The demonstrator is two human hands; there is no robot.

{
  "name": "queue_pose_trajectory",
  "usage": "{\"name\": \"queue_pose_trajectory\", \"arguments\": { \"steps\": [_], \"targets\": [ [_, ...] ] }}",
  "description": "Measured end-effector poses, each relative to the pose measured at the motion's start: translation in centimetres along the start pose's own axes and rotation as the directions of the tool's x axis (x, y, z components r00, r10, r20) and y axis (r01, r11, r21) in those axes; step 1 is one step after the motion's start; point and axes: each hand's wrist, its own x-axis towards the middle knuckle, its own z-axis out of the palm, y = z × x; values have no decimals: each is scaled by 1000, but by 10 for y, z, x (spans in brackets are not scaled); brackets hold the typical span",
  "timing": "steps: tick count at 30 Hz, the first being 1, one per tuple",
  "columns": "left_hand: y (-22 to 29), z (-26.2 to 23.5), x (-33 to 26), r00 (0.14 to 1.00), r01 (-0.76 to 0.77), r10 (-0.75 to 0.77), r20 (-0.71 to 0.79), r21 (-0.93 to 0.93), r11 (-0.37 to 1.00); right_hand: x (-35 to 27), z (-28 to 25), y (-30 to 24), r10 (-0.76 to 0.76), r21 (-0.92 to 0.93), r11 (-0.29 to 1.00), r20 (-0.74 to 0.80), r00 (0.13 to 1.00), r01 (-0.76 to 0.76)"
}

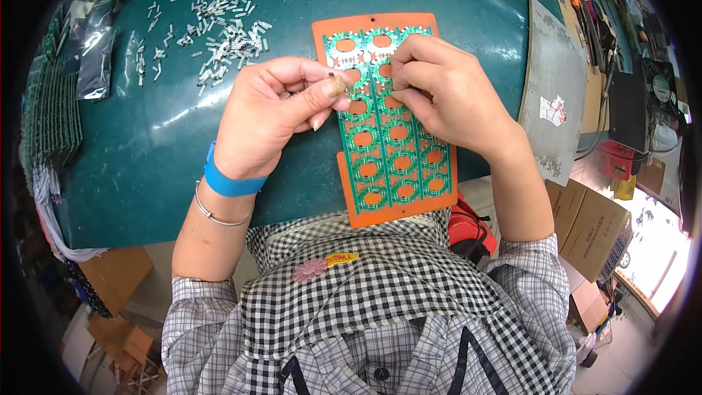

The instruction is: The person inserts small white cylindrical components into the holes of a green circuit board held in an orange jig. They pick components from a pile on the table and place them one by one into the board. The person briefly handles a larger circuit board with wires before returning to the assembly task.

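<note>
A green circuit board panel (381, 132) with several ring-shaped boards lies on an orange plate (402, 213), which reaches the table's front edge. White parts sit on the panel's far rows. My left hand (274, 106), with a blue wristband, hovers at the panel's left side. Its thumb and forefinger are pinched, and a tiny dark tip shows between them; the rest of that piece is hidden. Over the right column, my right hand (453, 95) has its fingers bent and pressed together at the boards. Whatever they hold is too small or covered to make out.
Small silvery-white cylindrical parts (223, 25) lie scattered at the far left of the green table (168, 168). Stacked green panels (55, 110) and a dark shiny bag (95, 51) line the left edge. A grey board (552, 95) leans along the right edge, above a cardboard box (592, 230).
</note>
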Motion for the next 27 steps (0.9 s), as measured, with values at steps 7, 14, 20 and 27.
{"name": "queue_pose_trajectory", "arguments": {
  "steps": [7, 14, 20, 27],
  "targets": [
    [-11, 10, -2, 987, -145, 153, -48, 134, 980, 12, -10, -19, 65, 206, 978, -146, 987, -34],
    [0, 3, -4, 992, 30, -52, 117, 183, 983, 22, -3, -27, -105, 307, 942, -102, 989, 132],
    [0, 2, -5, 970, 114, -122, 210, 49, 992, 7, -22, -18, -29, 320, 946, -80, 996, 53],
    [-4, -5, 3, 989, 112, -92, 115, -173, 979, -28, -1, -16, 128, 211, 970, -10, 992, -123]
  ]
}}
